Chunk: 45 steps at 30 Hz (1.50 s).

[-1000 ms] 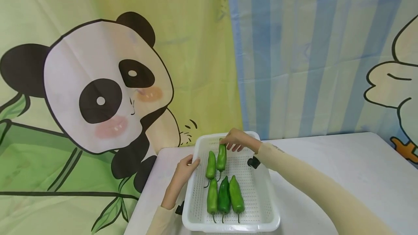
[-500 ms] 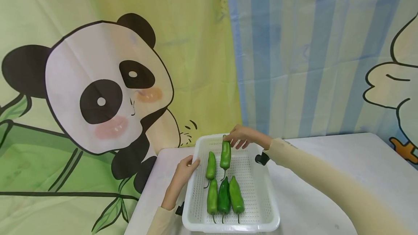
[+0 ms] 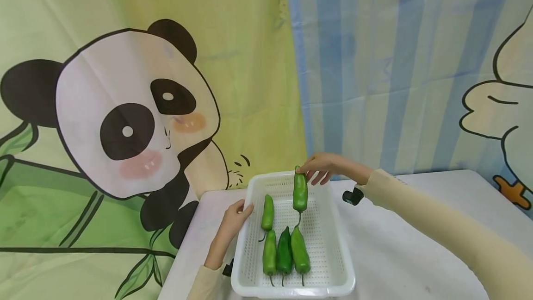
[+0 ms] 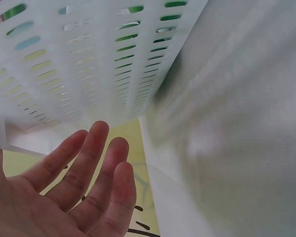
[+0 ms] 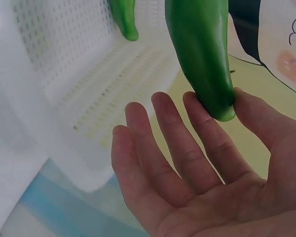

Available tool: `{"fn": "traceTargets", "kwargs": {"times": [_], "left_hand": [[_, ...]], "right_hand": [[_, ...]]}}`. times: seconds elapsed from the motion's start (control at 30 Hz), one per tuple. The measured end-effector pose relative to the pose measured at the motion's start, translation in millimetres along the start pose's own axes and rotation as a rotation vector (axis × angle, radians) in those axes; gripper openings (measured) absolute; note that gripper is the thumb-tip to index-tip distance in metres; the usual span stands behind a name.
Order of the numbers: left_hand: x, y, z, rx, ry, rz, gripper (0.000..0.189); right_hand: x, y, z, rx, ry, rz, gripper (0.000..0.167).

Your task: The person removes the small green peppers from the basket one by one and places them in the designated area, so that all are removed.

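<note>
My right hand (image 3: pixel 326 166) pinches a green pepper (image 3: pixel 300 192) by its pointed end between thumb and forefinger, the stem hanging downward. In the right wrist view this pepper (image 5: pixel 200 47) is raised, and the other fingers spread apart from it. A white perforated plastic basket (image 3: pixel 293 291) stands on the table. My left hand (image 3: pixel 233 220) holds its left rim, thumb over the edge; the left wrist view has the fingers (image 4: pixel 91 163) nearly straight outside the basket wall. Inside lie a lone pepper (image 3: pixel 268 213) at the left and a row of three peppers (image 3: pixel 285 253) in front.
A white-covered table (image 3: pixel 408 207) extends to the right of the basket. Behind it hangs a curtain with a cartoon panda (image 3: pixel 137 105) and blue stripes. A small black device (image 3: pixel 353 196) sits at the right wrist.
My right hand has lifted the pepper from beside the lone left one and carried it to the right, above the basket's back part. My left hand has stayed at the rim.
</note>
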<state>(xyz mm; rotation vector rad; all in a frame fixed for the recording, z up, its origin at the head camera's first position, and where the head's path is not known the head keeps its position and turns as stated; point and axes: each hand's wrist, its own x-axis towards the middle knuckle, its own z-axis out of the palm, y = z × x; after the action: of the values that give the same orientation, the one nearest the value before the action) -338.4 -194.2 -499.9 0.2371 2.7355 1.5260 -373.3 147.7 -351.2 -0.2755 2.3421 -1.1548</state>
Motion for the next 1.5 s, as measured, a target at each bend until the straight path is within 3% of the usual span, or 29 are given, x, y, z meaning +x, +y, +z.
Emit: {"fn": "traceTargets", "kwargs": {"times": [0.5,0.97,1.2,1.5], "left_hand": [[-0.4,0.8,1.3,0.016,0.013,-0.001,0.040],[-0.4,-0.1,1.5,-0.005,0.010,-0.017,0.042],[-0.2,-2.1,1.5,-0.022,-0.001,-0.011,0.044],[-0.4,-2.1,1.5,-0.020,-0.008,-0.020,0.042]], "right_hand": [[-36.6,24.1,-42.2,-0.047,-0.027,0.028,0.039],[-50.3,63.8,-76.9,-0.076,-0.021,0.082,0.042],[-47.5,89.3,-82.4,-0.115,0.002,0.116,0.045],[-29.5,128.3,-74.3,-0.154,-0.004,0.208,0.040]]}}
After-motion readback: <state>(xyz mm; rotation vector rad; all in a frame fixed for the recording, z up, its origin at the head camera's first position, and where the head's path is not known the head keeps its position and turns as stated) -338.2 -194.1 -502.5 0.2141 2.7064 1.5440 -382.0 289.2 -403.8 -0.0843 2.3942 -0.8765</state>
